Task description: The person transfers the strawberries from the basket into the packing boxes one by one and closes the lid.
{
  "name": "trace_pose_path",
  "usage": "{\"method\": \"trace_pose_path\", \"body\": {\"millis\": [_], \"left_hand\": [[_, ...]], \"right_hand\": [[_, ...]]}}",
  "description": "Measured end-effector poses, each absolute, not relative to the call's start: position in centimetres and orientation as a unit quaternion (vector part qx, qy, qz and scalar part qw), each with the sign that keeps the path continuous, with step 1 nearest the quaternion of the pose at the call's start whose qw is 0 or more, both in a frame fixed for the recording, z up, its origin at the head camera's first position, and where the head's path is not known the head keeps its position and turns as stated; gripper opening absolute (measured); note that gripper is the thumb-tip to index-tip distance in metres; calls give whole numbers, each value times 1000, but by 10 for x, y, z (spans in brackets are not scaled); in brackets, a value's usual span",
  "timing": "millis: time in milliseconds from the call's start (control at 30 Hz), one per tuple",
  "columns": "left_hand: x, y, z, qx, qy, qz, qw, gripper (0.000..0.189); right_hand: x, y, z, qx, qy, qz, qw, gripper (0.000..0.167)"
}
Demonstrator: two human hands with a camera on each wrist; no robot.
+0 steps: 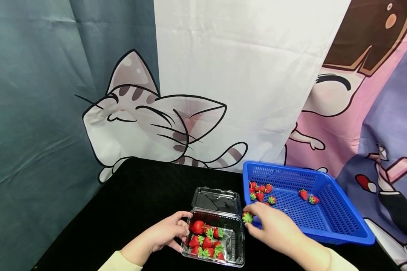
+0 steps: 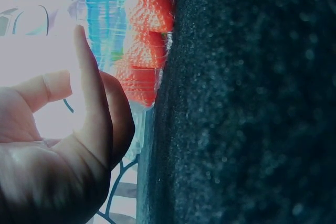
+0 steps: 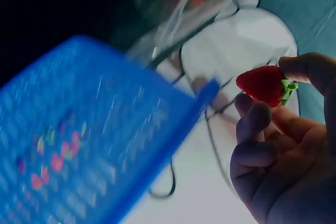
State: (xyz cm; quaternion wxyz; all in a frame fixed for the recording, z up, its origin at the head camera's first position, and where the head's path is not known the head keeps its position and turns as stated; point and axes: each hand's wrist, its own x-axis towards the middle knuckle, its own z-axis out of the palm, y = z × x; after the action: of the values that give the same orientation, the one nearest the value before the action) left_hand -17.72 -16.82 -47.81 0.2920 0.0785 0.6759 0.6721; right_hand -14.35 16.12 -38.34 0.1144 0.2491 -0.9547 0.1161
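A clear plastic clamshell box (image 1: 235, 241) lies on the black cloth, its lid (image 1: 216, 199) folded back behind it. Several red strawberries (image 1: 208, 241) with green leaves fill its left and middle part. My left hand (image 1: 167, 231) holds the box at its left side, fingers bent against the wall and rim; the strawberries (image 2: 152, 6) show through that wall in the left wrist view. Above the gap between box and blue basket (image 1: 354, 210), my right hand (image 1: 278, 227) pinches one strawberry (image 3: 262, 85) between thumb and fingers, its leafy end toward me.
The blue perforated basket stands right of the box, its raised rim close to my right hand. Several strawberries (image 1: 260, 189) lie at its left end, and two more (image 1: 308, 197) near its back right. Behind hangs a printed curtain (image 1: 251, 75) with a cartoon cat.
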Motion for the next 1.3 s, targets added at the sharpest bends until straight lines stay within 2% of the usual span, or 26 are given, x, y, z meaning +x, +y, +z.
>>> {"method": "trace_pose_path", "body": {"millis": [333, 667, 900, 1300], "left_hand": [[-178, -168, -481, 80, 675, 675, 288, 63], [-176, -168, -478, 81, 679, 671, 286, 64], [-175, -167, -479, 79, 679, 672, 284, 64], [-177, -168, -479, 79, 677, 673, 286, 63]], "right_hand": [[-139, 145, -415, 404, -908, 114, -2, 31], [-150, 134, -420, 460, -885, 77, -11, 28], [-150, 123, -425, 457, -889, 10, 0, 25], [-153, 120, -427, 466, -885, -7, -12, 21]]}}
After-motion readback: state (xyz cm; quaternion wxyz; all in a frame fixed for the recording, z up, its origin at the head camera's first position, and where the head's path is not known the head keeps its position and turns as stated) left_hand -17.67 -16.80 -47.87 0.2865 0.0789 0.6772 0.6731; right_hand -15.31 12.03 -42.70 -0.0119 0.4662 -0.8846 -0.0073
